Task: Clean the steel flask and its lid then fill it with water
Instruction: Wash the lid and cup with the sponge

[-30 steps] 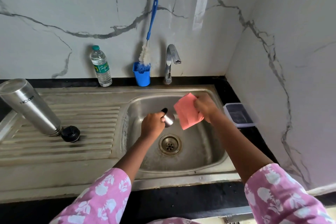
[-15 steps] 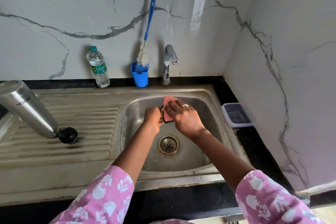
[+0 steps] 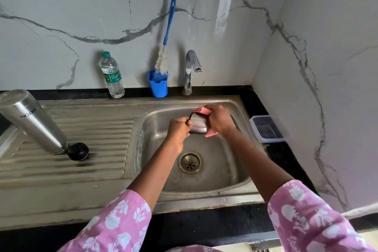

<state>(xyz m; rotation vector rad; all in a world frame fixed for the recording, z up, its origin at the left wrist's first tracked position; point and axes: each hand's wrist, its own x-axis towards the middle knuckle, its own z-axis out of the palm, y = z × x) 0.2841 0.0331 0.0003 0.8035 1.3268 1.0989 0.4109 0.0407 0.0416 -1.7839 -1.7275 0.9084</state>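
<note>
Over the sink basin (image 3: 225, 170), the left hand (image 3: 179, 129) grips the steel lid (image 3: 199, 126) with curled fingers. The right hand (image 3: 219, 121), fingers curled, holds a pink cloth (image 3: 204, 110) against it. The steel flask (image 3: 34, 122) stands mouth-down on the drainboard (image 3: 92, 149).

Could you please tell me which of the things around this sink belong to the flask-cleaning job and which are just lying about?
In the job: steel lid in the left hand, pink cloth in the right hand, steel flask, black stopper, tap, sink.

Lying about for now: water bottle, bottle brush in blue cup, plastic container.
</note>
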